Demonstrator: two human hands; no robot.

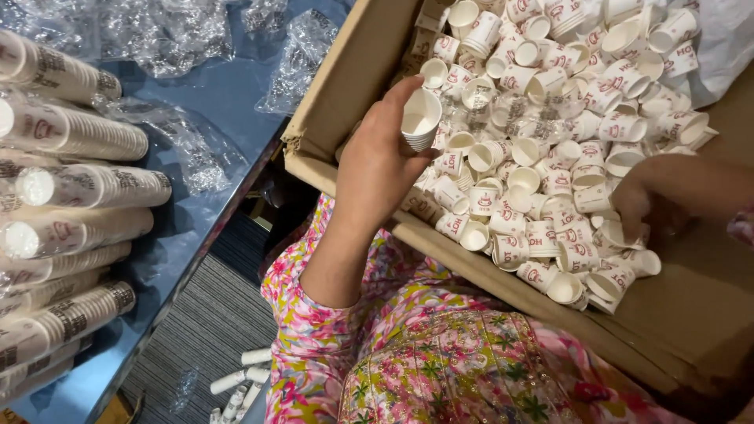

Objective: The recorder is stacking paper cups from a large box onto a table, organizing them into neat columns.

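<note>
Blue table [228, 94] (sleeved cup stacks [71, 188]) beside cardboard box [345, 71]

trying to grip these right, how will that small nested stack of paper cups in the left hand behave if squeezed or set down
The small nested stack of paper cups in the left hand looks thin-walled, so it is probably light and would dent under a hard squeeze. It is short and tapered, so it likely rolls in a curve if laid sideways. Nested cups may slip apart if lifted by the top one.

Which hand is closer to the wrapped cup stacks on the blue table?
Left. The left hand is nearer the wrapped cup stacks; the right hand is farther away.
</note>
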